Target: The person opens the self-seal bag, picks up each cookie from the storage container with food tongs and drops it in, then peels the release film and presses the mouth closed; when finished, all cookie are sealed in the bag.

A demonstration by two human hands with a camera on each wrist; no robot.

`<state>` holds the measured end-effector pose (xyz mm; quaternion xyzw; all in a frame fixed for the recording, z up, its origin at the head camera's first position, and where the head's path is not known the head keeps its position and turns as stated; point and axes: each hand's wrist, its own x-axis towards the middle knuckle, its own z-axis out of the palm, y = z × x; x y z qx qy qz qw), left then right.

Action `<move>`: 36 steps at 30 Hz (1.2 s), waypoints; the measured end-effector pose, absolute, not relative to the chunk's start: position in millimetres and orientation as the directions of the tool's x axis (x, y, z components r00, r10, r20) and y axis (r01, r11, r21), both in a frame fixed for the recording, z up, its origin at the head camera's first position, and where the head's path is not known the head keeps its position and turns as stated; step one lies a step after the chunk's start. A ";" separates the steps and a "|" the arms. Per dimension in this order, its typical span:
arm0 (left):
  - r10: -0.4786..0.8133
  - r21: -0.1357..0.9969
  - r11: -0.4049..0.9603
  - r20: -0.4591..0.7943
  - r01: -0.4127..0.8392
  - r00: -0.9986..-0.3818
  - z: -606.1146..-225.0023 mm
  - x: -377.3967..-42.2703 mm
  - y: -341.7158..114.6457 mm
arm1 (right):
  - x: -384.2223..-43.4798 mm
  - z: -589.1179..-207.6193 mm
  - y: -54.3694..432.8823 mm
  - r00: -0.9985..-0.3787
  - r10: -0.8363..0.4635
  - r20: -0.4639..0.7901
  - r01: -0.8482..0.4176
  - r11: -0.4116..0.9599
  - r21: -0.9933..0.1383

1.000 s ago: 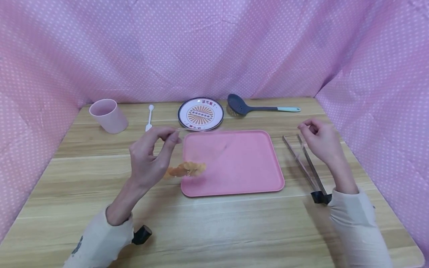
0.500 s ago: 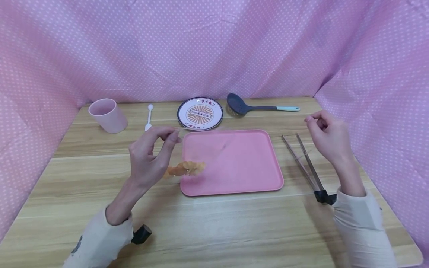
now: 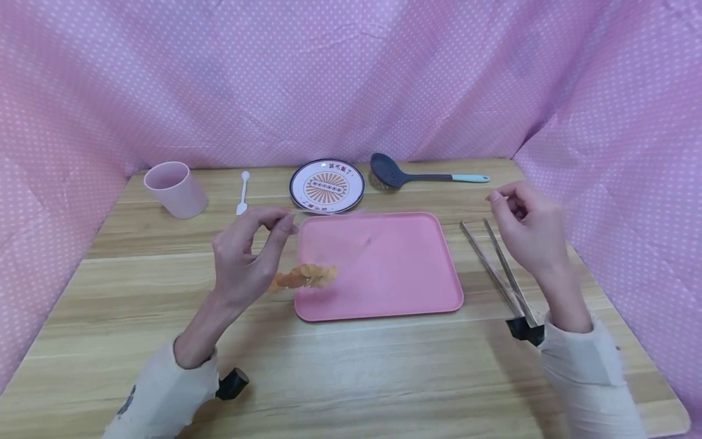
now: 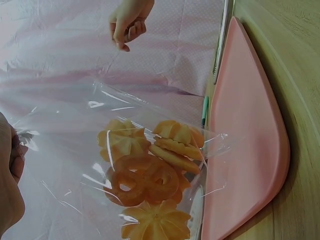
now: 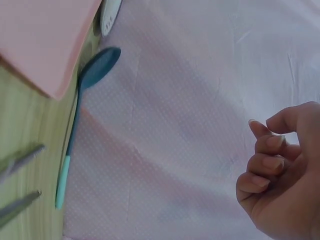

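Observation:
My left hand (image 3: 241, 259) pinches the upper edge of a clear plastic bag (image 4: 70, 160) between thumb and fingers. Flower-shaped and pretzel-shaped cookies (image 4: 142, 180) lie in the bag's lower part, which hangs over the left side of a pink tray (image 3: 384, 268). In the head view the bag is barely visible apart from the cookies. My right hand (image 3: 529, 228) is raised at the right, above metal tongs (image 3: 496, 268), with its fingers loosely curled. In the right wrist view nothing shows between its thumb (image 5: 295, 122) and fingers.
Along the table's back stand a pink cup (image 3: 178, 192), a small white spoon (image 3: 243, 192), a patterned plate (image 3: 327, 186) and a dark slotted spoon (image 3: 395, 172) with a mint handle end. Pink dotted cloth (image 3: 340, 79) hangs behind and at the sides.
My right hand moved slightly right, then back left. A thin clear strip seen below it earlier has dropped towards the tongs and is no longer distinct. My left hand and the bag stayed still.

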<state>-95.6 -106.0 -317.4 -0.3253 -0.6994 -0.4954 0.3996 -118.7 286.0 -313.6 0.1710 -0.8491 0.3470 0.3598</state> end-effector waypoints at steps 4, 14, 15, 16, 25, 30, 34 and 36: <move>0.065 0.426 0.295 0.884 0.856 -0.462 -317.9 -95.8 -105.0 | -115.1 -325.1 265.3 -0.708 -0.160 0.687 -0.616 0.616 -0.491; 0.081 0.385 0.266 0.905 0.884 -0.418 -317.1 -97.0 -97.0 | -110.5 -356.7 205.1 -0.699 -0.408 0.587 -0.711 0.313 -0.630; 0.078 0.392 0.260 0.902 0.882 -0.424 -317.1 -96.9 -96.5 | -109.5 -357.8 200.0 -0.702 -0.415 0.579 -0.705 0.286 -0.649; 0.074 0.402 0.252 0.899 0.880 -0.432 -317.0 -96.7 -95.9 | -109.0 -358.9 195.3 -0.703 -0.425 0.571 -0.697 0.251 -0.671; 0.049 0.456 0.190 0.880 0.870 -0.472 -318.1 -94.9 -93.7 | -106.3 -360.8 169.6 -0.716 -0.471 0.515 -0.610 0.065 -0.790; 0.037 0.473 0.185 0.872 0.861 -0.488 -318.6 -94.3 -95.7 | -107.8 -362.7 166.5 -0.695 -0.440 0.569 -0.632 -0.003 -0.775; 0.011 0.504 0.150 0.860 0.851 -0.511 -319.7 -93.4 -98.1 | -108.2 -363.1 166.4 -0.672 -0.397 0.626 -0.656 -0.075 -0.751; -0.011 0.526 0.126 0.849 0.841 -0.529 -320.0 -93.0 -99.0 | -108.2 -362.1 167.1 -0.662 -0.375 0.649 -0.668 -0.098 -0.737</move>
